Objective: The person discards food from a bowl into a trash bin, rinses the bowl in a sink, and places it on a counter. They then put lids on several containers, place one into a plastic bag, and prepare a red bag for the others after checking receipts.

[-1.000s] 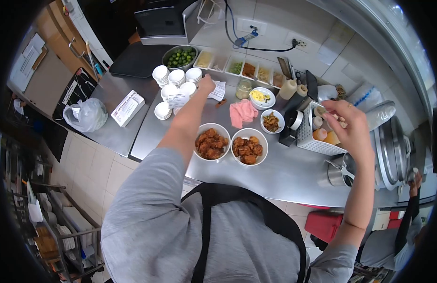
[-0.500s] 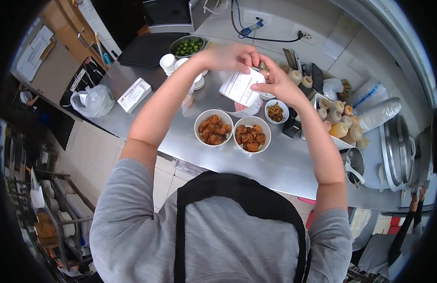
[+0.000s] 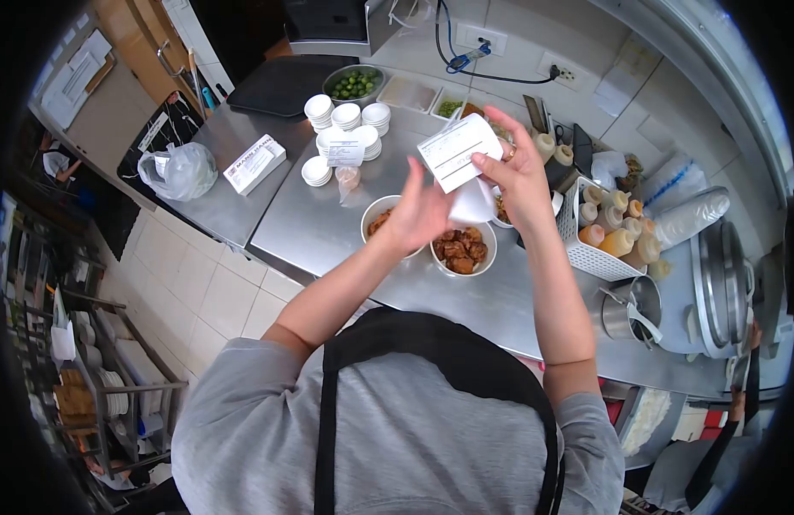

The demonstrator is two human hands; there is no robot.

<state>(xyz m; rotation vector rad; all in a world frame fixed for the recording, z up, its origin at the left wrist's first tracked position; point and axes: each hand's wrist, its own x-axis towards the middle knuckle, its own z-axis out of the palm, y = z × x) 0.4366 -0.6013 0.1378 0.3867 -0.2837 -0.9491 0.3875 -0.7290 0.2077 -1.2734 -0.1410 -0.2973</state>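
Between the thumb and fingers of my right hand (image 3: 519,176) is a printed paper slip (image 3: 461,154), like an order receipt, held above the counter. More white paper (image 3: 473,202) hangs beneath it. My left hand (image 3: 418,215) is open, thumb and fingers apart, at the left of the hanging paper. It hovers over a white bowl of browned, glazed meat pieces (image 3: 376,221), hiding much of it. Beside that stands a second bowl with similar pieces (image 3: 459,251). A smaller bowl of food (image 3: 501,211) is mostly hidden behind my right hand.
Stacked small white cups (image 3: 346,117) stand at the back, a printed slip (image 3: 345,151) lying on them. Behind are a bowl of green fruit (image 3: 354,83) and a black tray (image 3: 285,86). A white basket of sauce bottles (image 3: 603,257) stands right; a box (image 3: 254,164) lies left.
My left hand has left the slip's upper edge and come down over the left bowl, its fingers opening. My right hand keeps the slip, which has shifted slightly right. The cup stacks are now uncovered.
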